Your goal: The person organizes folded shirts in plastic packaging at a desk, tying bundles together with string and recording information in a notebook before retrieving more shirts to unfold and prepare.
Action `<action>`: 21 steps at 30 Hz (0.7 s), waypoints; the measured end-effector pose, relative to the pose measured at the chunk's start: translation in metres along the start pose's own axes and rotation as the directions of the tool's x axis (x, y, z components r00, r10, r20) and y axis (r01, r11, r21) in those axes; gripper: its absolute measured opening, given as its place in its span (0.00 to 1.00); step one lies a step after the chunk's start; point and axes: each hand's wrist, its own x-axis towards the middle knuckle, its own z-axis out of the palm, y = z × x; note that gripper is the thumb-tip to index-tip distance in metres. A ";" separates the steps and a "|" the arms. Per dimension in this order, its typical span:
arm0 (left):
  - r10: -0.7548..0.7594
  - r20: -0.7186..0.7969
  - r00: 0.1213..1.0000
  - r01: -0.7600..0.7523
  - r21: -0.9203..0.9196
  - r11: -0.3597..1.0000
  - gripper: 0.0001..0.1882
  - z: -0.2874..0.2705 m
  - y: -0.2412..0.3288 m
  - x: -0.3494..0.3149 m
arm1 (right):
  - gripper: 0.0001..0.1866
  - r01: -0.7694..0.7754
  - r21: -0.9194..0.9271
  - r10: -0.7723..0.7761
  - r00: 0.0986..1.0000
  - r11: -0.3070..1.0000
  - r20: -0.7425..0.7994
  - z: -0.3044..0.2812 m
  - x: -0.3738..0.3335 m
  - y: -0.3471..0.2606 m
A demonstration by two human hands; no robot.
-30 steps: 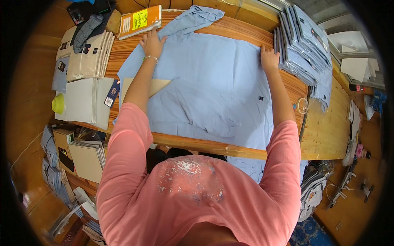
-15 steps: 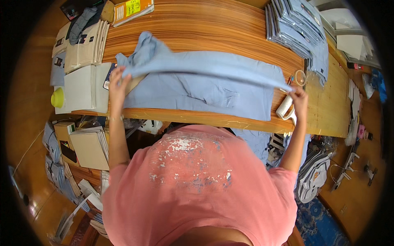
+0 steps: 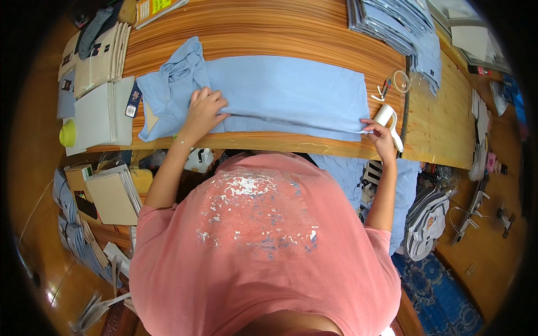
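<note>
A light blue shirt [image 3: 291, 87] lies folded lengthwise into a long strip on the wooden table. Its bunched end is at the left, where a strip of beige card shows beneath the cloth. My left hand [image 3: 205, 113] rests on the shirt beside that bunched part, thumb apart from bent fingers, pressing on the fabric. At the strip's right end, my right hand [image 3: 380, 136] pinches the near corner of the cloth between thumb and fingers. A dark blue hang tag [image 3: 133, 101] sticks out at the left end.
Beside my right hand lies a white lint roller [image 3: 389, 123], with a ring of clear tape [image 3: 400, 82] behind it. Bagged blue shirts [image 3: 389, 31] are piled at the far right. White card sheets [image 3: 95, 115], packed beige garments [image 3: 102, 59] and a yellow-green round object [image 3: 68, 133] sit left.
The raised flap of the shirt has come down toward me over the lower layer. My left hand has moved right along the cloth; my right hand has come down to the near edge.
</note>
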 end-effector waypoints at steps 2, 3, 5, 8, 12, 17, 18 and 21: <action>0.063 -0.066 0.996 -0.061 0.032 0.998 0.14 0.005 0.000 -0.008 | 0.13 0.017 -0.067 -0.014 0.999 0.998 0.036 0.007 -0.005 0.007; 0.092 -0.097 0.991 -0.088 0.052 0.995 0.13 0.008 0.000 -0.012 | 0.13 0.015 -0.086 -0.013 1.000 0.996 0.021 0.013 -0.007 0.010; 0.099 -0.134 0.986 -0.094 0.038 0.995 0.12 0.019 0.002 -0.016 | 0.14 0.009 -0.124 -0.011 1.000 0.992 -0.009 0.024 -0.009 0.016; 0.076 -0.120 0.990 -0.076 0.001 0.997 0.12 0.028 0.007 -0.023 | 0.13 0.111 -0.422 -0.100 0.994 0.900 0.046 0.026 -0.002 0.009; 0.044 -0.130 0.991 -0.054 -0.070 0.996 0.15 0.031 0.015 -0.030 | 0.09 -0.167 -0.795 0.167 0.982 0.583 -0.084 0.033 0.035 -0.035; 0.111 -0.089 0.990 -0.113 -0.025 0.993 0.17 0.037 0.008 -0.030 | 0.16 -0.192 -0.588 -0.207 0.814 0.786 -0.543 0.037 0.127 -0.025; 0.113 -0.092 0.989 -0.116 -0.026 0.993 0.17 0.037 0.008 -0.031 | 0.17 -0.202 -0.580 -0.183 0.824 0.790 -0.536 0.033 0.129 -0.028; 0.080 -0.077 0.994 -0.082 -0.019 0.996 0.19 0.037 0.010 -0.037 | 0.22 -0.131 -0.701 -0.312 0.828 0.701 -0.466 0.041 0.120 -0.034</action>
